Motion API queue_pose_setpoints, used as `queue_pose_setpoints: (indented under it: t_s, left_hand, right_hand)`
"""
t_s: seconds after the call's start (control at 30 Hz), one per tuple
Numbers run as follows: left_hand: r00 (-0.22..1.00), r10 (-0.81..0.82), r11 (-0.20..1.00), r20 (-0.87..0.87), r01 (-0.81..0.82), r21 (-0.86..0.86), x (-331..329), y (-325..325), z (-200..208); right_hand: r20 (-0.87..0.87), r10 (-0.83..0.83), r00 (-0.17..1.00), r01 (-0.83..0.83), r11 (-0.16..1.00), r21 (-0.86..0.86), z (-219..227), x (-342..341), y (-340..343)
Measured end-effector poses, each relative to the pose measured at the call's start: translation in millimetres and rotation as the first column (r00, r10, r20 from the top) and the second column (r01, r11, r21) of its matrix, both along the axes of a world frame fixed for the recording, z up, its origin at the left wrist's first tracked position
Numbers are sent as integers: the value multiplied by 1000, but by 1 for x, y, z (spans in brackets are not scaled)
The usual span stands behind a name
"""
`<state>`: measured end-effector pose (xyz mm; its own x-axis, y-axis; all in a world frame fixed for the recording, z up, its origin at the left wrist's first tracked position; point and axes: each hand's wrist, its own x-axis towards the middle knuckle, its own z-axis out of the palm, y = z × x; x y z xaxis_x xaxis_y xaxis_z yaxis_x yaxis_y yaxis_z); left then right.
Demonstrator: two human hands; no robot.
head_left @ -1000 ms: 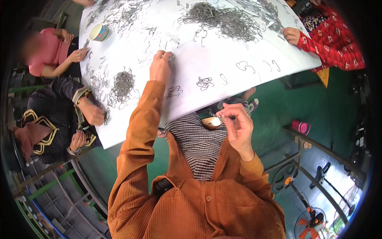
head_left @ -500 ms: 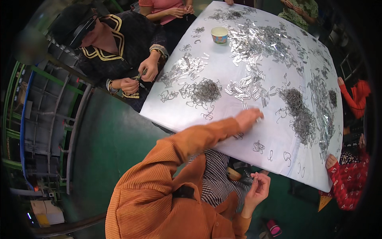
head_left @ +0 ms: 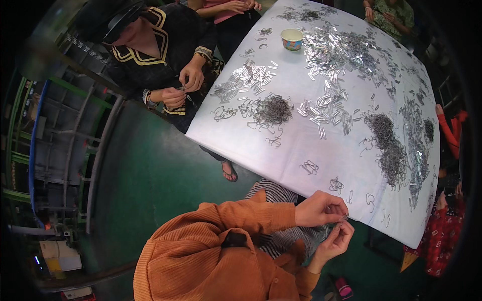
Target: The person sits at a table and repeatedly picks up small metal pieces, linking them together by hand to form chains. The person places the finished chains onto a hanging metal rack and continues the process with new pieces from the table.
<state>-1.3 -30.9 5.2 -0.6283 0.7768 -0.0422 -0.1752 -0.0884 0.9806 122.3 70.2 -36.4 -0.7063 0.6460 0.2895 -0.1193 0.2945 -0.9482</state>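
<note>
My left hand (head_left: 318, 209) and my right hand (head_left: 337, 242) meet just off the near edge of the white-covered table (head_left: 238, 143). Thumb and fingers of each are pinched together on a small metal piece (head_left: 345, 217); the fingertips cover most of it, so its exact shape is hidden. Close by on the cloth lie a little cluster of bent wire pieces (head_left: 336, 185) and another small group of wire loops (head_left: 309, 167). Farther in are shiny flat silver strips (head_left: 329, 108), a tangled heap of grey bent wires (head_left: 273, 109) and a longer wire heap (head_left: 391, 159).
A paper cup (head_left: 292, 40) stands toward the far side. At the left, a person in a dark jacket (head_left: 175, 55) handles small pieces. Other people sit around the table, one in a red patterned sleeve (head_left: 444, 236). Metal racks (head_left: 65, 145) line the left; the floor (head_left: 145, 170) is green.
My left hand has come back from over the table, down and right, to meet my right hand at the table's edge. The view has shifted slightly, and the loose wire group now shows uncovered.
</note>
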Motion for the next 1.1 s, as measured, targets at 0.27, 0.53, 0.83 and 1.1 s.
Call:
queue_pose_setpoints:
  t_s: [0.27, 0.53, 0.83, 1.1]
  left_hand:
    - [995, 23, 1000, -97, -22, 6, 4, 1, 9]
    - [917, 6, 1000, -399, -12, -12, 9, 0, 23]
    - [897, -81, 997, -436, 68, -45, 17, 5, 18]
    - [912, -16, 1000, -410, 11, -15, 20, -8, 14]
  right_hand:
    - [18, -56, 998, 54, 992, 115, -4, -5, 0]
    - [16, -70, 997, 63, 958, 279, 18, -15, 53]
    - [434, -161, 886, -105, 842, 528, -39, -164, 154]
    - [521, -295, 801, -43, 839, 542, -40, -184, 182]
